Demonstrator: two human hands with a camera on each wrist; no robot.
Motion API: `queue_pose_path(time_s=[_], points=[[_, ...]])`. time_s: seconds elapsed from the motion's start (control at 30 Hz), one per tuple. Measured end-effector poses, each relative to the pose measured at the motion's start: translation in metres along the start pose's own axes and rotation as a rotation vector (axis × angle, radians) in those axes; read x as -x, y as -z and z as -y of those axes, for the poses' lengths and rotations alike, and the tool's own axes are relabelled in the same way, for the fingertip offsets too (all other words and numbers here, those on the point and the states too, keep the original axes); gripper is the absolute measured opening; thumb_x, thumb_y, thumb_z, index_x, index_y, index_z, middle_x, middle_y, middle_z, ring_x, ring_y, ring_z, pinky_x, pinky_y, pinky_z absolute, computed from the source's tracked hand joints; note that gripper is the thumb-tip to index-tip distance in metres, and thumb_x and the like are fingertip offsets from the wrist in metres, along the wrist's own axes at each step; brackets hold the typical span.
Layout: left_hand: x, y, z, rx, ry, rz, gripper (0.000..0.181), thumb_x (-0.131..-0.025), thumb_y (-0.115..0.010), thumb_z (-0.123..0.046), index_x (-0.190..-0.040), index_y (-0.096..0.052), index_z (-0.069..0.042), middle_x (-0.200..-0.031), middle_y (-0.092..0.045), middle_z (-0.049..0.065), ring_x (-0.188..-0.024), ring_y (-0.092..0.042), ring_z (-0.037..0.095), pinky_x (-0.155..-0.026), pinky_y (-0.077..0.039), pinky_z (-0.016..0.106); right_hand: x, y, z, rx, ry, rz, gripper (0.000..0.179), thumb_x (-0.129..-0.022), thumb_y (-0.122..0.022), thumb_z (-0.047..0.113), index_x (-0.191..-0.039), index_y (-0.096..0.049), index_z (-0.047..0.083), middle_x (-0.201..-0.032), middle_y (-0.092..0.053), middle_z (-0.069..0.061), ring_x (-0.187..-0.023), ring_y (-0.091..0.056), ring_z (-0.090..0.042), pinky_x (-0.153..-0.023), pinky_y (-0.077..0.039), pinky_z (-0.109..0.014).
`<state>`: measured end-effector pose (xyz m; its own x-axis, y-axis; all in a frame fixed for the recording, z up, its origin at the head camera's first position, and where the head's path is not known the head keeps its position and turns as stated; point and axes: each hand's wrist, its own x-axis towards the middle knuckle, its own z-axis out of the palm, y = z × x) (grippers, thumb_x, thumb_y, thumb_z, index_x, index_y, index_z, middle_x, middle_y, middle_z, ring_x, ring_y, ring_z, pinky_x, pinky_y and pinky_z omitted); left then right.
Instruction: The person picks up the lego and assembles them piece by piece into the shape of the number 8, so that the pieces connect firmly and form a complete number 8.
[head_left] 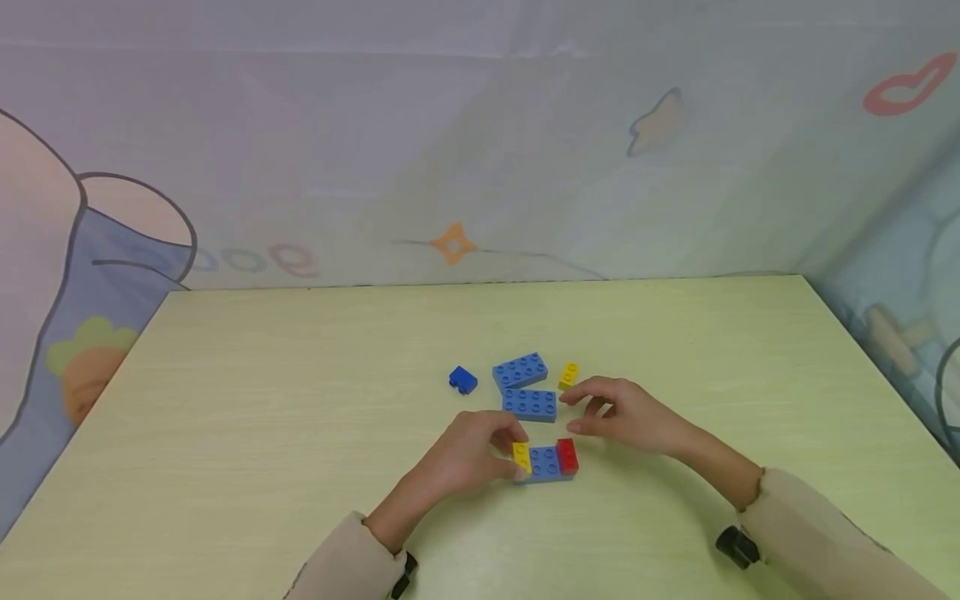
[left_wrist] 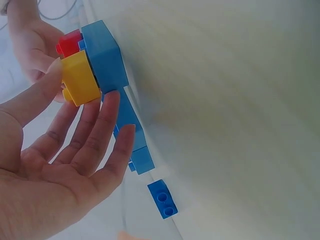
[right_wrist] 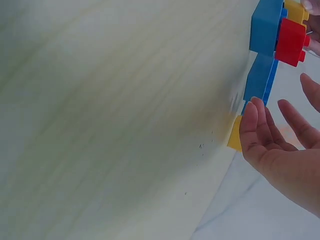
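Near the front of the table, my left hand [head_left: 471,454] pinches a small yellow toy brick [left_wrist: 81,77] between thumb and fingers. That brick sits on one end of a blue eight-stud building brick [head_left: 543,463]. A red brick [head_left: 567,457] is seated on the blue brick's other end, with bare blue studs between the two. My right hand [head_left: 633,417] is held up to the right, fingers relaxed and thumb apart, with nothing in it. Its fingertips are close to the right end of another blue brick [head_left: 529,405].
Behind the assembled bricks, a further blue brick [head_left: 520,370] lies at an angle against the nearer loose one. A small yellow brick [head_left: 568,375] stands to its right, and a small dark blue brick [head_left: 463,380] lies tipped over at left. A printed cloth [head_left: 360,167] hangs behind the table.
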<state>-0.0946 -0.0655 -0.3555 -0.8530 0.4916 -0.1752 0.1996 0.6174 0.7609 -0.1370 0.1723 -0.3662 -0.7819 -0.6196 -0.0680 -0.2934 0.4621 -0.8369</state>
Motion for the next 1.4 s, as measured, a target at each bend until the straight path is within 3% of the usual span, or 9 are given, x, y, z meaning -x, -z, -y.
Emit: queue_pose_path(time_s=[0.27,0.83,1.4], points=[[0.000,0.000,0.000,0.005,0.011,0.003,0.023,-0.075,-0.075,-0.010,-0.095,-0.064,-0.007,-0.090,-0.063,-0.001,-0.085,-0.057,0.017,-0.077,-0.047,0.029,-0.007,-0.002,-0.004,0.022,-0.028,-0.020,0.037,-0.083,-0.067,0.016,-0.114,-0.058,-0.002,-0.109,-0.058,-0.015,-0.082,-0.055,-0.019,-0.065,-0.049,-0.024],[0.000,0.001,-0.001,-0.001,0.016,0.004,0.022,-0.075,-0.074,-0.010,-0.095,-0.064,-0.007,-0.090,-0.063,-0.001,-0.086,-0.057,0.017,-0.077,-0.047,0.029,-0.023,-0.011,-0.005,0.127,-0.031,-0.023,0.040,-0.082,-0.068,0.014,-0.117,-0.057,-0.001,-0.113,-0.058,-0.012,-0.086,-0.053,-0.019,-0.070,-0.049,-0.024],[0.000,0.002,-0.001,-0.002,0.016,0.000,0.022,-0.075,-0.075,-0.010,-0.094,-0.064,-0.008,-0.089,-0.063,-0.001,-0.085,-0.058,0.017,-0.076,-0.047,0.028,-0.031,-0.015,-0.003,0.211,-0.019,-0.046,0.033,-0.081,-0.069,0.012,-0.110,-0.059,-0.003,-0.100,-0.059,-0.008,-0.082,-0.051,-0.018,-0.068,-0.046,-0.024]])
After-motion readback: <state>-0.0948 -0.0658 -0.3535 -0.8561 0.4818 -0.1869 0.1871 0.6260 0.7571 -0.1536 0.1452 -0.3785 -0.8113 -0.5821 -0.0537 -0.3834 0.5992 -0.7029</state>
